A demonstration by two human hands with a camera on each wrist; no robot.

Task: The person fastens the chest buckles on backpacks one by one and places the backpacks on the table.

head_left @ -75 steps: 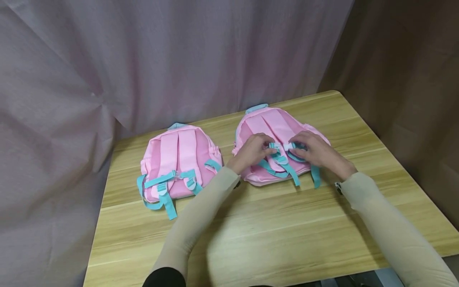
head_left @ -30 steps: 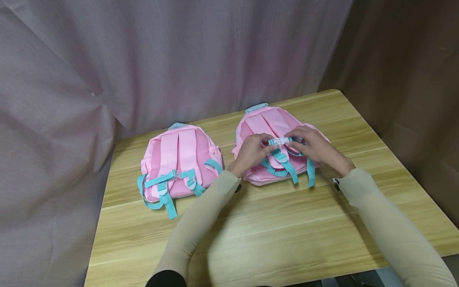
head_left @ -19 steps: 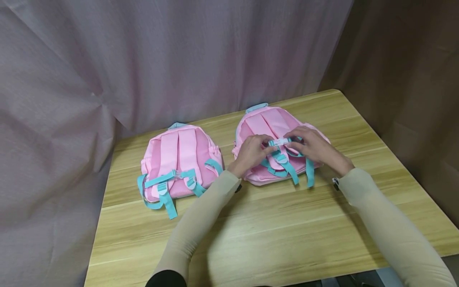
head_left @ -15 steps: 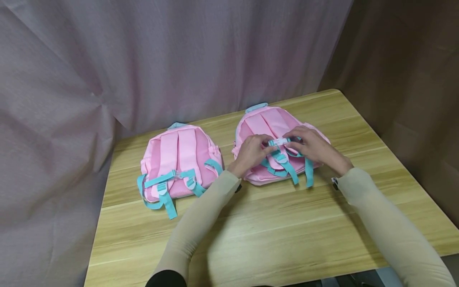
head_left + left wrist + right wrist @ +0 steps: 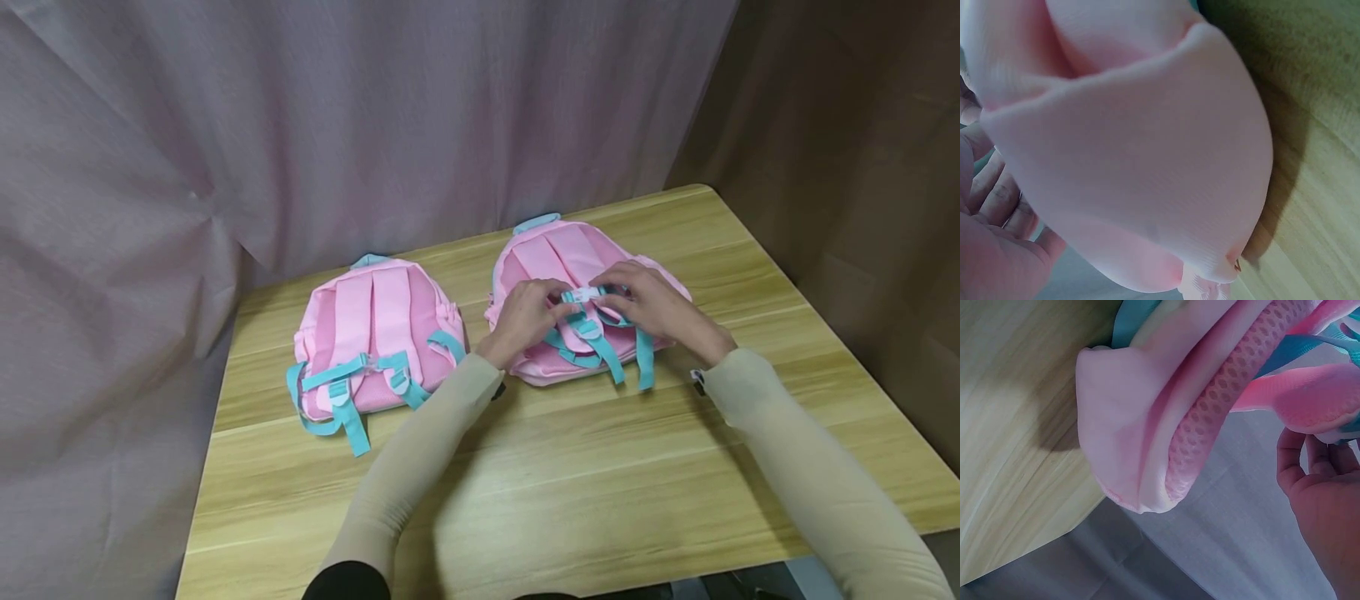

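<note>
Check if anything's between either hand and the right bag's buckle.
Nothing visible. In the head view, the left hand and right hand pinch the buckle at opposite ends; the bag lies beneath, not between.

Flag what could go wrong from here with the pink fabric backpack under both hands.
The white plastic buckle is held between the left hand and the right hand; I cannot tell whether it is fully latched, so it may come apart once released.

Loose teal webbing straps hang below the hands and could tangle.

The beige left sleeve overlaps the edge of the other pink fabric backpack in the head view, so it might snag that bag.
</note>
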